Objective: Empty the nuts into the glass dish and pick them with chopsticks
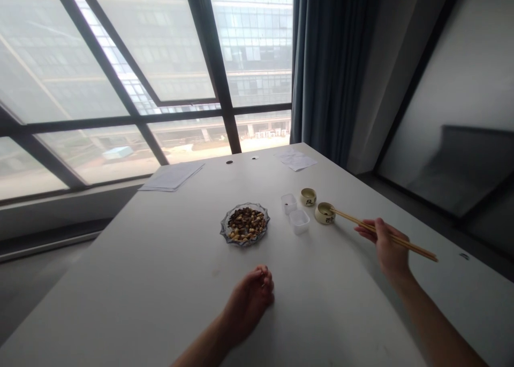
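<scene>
My right hand (390,245) grips a pair of wooden chopsticks (401,242). Their tips reach into the nearer small ceramic cup (324,214), which has a dark character on its side and a small dark piece inside. Behind it stands a matching cup (308,197). Two clear plastic containers sit left of the cups; the back container (288,203) has a dark speck in it, and the front container (299,221) shows nothing inside. My left hand (252,300) rests on the table, fingers curled, below a glass dish (223,232) of mixed nuts and dark seeds (247,222).
The white table (160,281) narrows toward the windows. A stack of paper (173,176) lies at the back left and a creased sheet (296,159) at the back right. Two cable holes are near the far edge. A dark curtain (329,78) hangs behind.
</scene>
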Tool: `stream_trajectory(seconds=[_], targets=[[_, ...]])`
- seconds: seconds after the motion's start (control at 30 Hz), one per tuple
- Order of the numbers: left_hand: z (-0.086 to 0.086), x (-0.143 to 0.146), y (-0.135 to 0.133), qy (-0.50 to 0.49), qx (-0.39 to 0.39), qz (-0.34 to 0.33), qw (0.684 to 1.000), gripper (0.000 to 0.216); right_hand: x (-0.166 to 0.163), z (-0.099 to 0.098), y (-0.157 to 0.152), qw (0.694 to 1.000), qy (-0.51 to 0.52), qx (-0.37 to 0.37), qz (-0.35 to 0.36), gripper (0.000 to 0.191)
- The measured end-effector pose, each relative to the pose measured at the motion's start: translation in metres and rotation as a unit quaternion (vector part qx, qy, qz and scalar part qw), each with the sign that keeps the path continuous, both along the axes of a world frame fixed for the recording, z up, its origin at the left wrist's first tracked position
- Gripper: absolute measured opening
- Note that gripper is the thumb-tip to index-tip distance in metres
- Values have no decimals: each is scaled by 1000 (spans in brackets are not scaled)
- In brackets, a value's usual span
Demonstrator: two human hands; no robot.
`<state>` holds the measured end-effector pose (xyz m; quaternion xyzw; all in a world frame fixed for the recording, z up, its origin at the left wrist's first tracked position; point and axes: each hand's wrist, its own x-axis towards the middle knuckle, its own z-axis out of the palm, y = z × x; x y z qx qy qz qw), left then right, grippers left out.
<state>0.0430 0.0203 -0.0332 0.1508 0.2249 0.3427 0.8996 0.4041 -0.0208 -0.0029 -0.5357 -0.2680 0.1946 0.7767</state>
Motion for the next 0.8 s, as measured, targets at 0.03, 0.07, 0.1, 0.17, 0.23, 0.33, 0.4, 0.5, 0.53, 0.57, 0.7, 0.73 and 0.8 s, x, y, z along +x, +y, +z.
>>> stream_trajectory(seconds=[0.03,0.07,0.1,0.17,0.23,0.33,0.4,0.5,0.53,0.57,0.7,0.73,0.8], targets=[[0,0,0,-1,-2,0,1000,11,0,-1,0,1000,-1,3,0,44],[0,0,0,-1,-4,0,1000,11,-1,-1,0,1000,-3,6,1,44],[-1,1,0,-2,-5,1,1000,11,-1,-2,0,1000,-4,8,1,44],[-1,1,0,-2,-7,1,1000,11,0,-4,0,1000,-7,10,2,43],[-2,1,1,-1,-10,0,1000,12,1,-5,0,1000,-10,12,0,44],[-3,1,2,2,-14,-4,1000,13,1,-7,0,1000,-15,16,-4,45],[-4,2,2,2,-14,-3,1000,13,0,-7,0,1000,-17,17,-4,45],[-4,2,2,2,-13,-2,1000,12,0,-7,-1,1000,-22,12,0,43],[-5,2,2,2,-13,-2,1000,11,-1,-8,-2,1000,-25,9,2,42],[-5,2,2,2,-13,-2,1000,11,-1,-8,-2,1000,-28,6,4,42],[-7,3,0,7,-13,-5,1000,9,-5,-10,-4,999,-36,3,9,39],[-7,3,0,8,-14,-6,1000,9,-7,-10,-5,999,-37,3,10,38],[-7,4,-1,11,-15,-6,1000,8,-11,-9,-7,999,-38,2,17,37]])
